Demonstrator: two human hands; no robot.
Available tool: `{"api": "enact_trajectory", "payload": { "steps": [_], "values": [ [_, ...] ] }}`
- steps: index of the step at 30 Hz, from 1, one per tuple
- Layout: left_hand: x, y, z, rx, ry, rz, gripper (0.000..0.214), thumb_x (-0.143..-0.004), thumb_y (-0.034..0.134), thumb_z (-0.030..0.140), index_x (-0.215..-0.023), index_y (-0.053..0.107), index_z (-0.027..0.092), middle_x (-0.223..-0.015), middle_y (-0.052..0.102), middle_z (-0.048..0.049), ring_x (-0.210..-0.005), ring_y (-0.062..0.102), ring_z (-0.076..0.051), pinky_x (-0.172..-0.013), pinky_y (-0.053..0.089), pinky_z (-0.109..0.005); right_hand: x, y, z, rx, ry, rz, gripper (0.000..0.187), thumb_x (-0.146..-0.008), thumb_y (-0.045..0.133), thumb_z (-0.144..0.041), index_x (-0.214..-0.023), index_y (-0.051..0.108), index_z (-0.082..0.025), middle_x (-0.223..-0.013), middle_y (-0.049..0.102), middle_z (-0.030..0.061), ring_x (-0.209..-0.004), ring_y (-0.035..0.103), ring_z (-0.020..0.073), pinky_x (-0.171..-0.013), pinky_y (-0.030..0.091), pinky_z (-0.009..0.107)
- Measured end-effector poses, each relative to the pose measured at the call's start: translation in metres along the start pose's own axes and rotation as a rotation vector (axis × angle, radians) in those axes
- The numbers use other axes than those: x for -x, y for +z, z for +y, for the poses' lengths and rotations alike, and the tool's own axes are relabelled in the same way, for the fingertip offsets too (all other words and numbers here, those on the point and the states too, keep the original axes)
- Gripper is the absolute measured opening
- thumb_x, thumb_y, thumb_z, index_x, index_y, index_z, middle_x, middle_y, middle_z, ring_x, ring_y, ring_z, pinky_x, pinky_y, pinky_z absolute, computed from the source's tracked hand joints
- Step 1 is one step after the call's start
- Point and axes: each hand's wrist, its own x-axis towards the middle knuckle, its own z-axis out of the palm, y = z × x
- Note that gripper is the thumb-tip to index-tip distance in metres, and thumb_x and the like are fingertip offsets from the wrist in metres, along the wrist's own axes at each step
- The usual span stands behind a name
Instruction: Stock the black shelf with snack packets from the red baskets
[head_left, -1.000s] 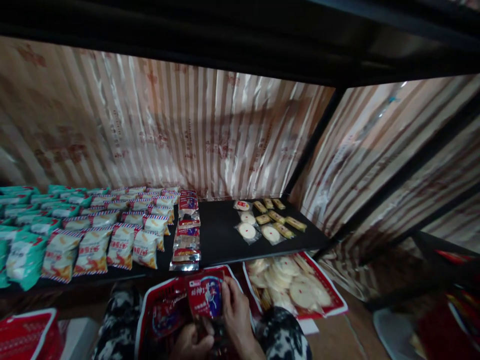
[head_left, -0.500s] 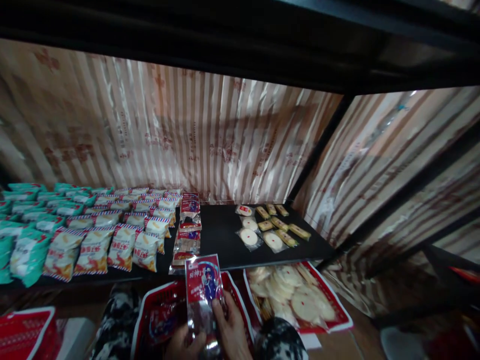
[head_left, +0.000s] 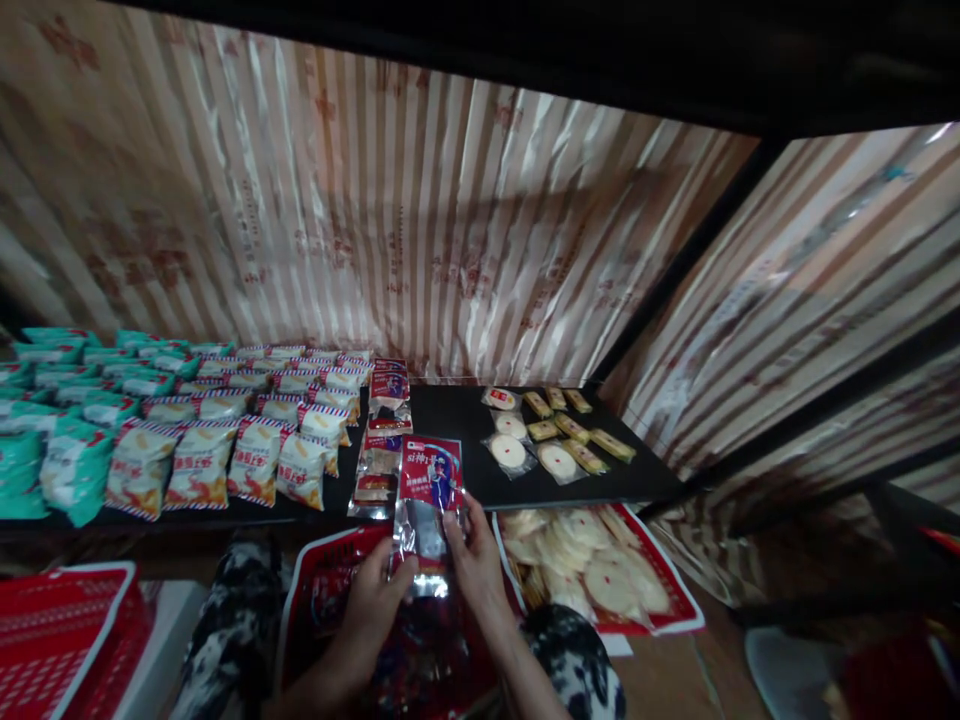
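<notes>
Both my hands hold one snack packet with a red and blue top and a clear, shiny lower half. My left hand pinches its lower left edge, and my right hand grips its right side. The packet is upright, just in front of the black shelf's front edge. On the shelf right behind it lies a column of matching red packets. Below my hands is a red basket with more such packets.
Rows of striped white snack bags and teal bags fill the shelf's left. Round cakes and yellow bars lie at its right. A second red basket holds round cakes; a third sits lower left. A striped foil wall backs the shelf.
The packet has risen from the basket up to the shelf's front edge, with both hands following it. My view has dropped slightly toward the shelf.
</notes>
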Motion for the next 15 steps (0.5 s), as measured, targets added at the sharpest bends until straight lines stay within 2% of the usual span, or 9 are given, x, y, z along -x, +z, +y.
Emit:
{"api": "enact_trajectory", "payload": {
  "steps": [3, 6, 10, 13, 15],
  "values": [
    [-0.009, 0.0, 0.003, 0.034, 0.054, 0.057, 0.043, -0.065, 0.063, 0.041, -0.1, 0.06, 0.016, -0.094, 0.069, -0.0058, -0.082, 0.063, -0.02, -0.066, 0.049, -0.026, -0.007, 0.004, -0.003, -0.055, 0.026, -0.015, 0.066, -0.075, 0.061, -0.043, -0.132, 0.038, -0.018, -0.1, 0.068, 0.0075, -0.086, 0.065, 0.02, -0.074, 0.052, 0.031],
    [-0.02, 0.0, 0.003, 0.088, 0.071, 0.097, 0.051, -0.061, 0.066, 0.042, -0.105, 0.058, 0.016, -0.096, 0.068, -0.0069, -0.084, 0.062, -0.02, -0.065, 0.049, -0.026, -0.013, 0.01, -0.008, -0.1, 0.038, -0.015, 0.075, -0.073, 0.063, -0.041, -0.137, 0.031, -0.017, -0.091, 0.068, 0.0058, -0.076, 0.065, 0.0181, -0.067, 0.052, 0.029],
    [-0.031, -0.004, 0.01, 0.155, 0.082, 0.126, 0.067, -0.058, 0.068, 0.041, -0.116, 0.049, 0.014, -0.091, 0.066, -0.0061, -0.069, 0.06, -0.016, -0.056, 0.047, -0.025, -0.023, 0.02, -0.012, -0.144, -0.032, -0.001, 0.066, -0.072, 0.063, -0.039, -0.131, 0.043, -0.017, -0.1, 0.068, 0.0077, -0.084, 0.065, 0.0195, -0.074, 0.052, 0.031],
    [-0.037, -0.006, 0.019, 0.189, 0.111, 0.15, 0.065, -0.061, 0.067, 0.035, -0.12, 0.047, 0.015, -0.094, 0.063, -0.0052, -0.065, 0.058, -0.012, -0.056, 0.047, -0.023, -0.034, 0.027, -0.01, -0.068, -0.11, 0.03, 0.052, -0.072, 0.062, -0.035, -0.12, 0.055, -0.017, -0.112, 0.065, 0.009, -0.095, 0.062, 0.0211, -0.084, 0.049, 0.034],
    [-0.043, -0.007, 0.023, 0.213, 0.144, 0.17, 0.061, -0.062, 0.067, 0.031, -0.118, 0.048, 0.016, -0.095, 0.063, -0.0044, -0.064, 0.057, -0.01, -0.058, 0.047, -0.022, -0.043, 0.031, -0.006, -0.016, -0.136, 0.04, 0.049, -0.073, 0.061, -0.034, -0.119, 0.056, -0.016, -0.114, 0.064, 0.0087, -0.097, 0.061, 0.0208, -0.087, 0.048, 0.034]
  ]
}}
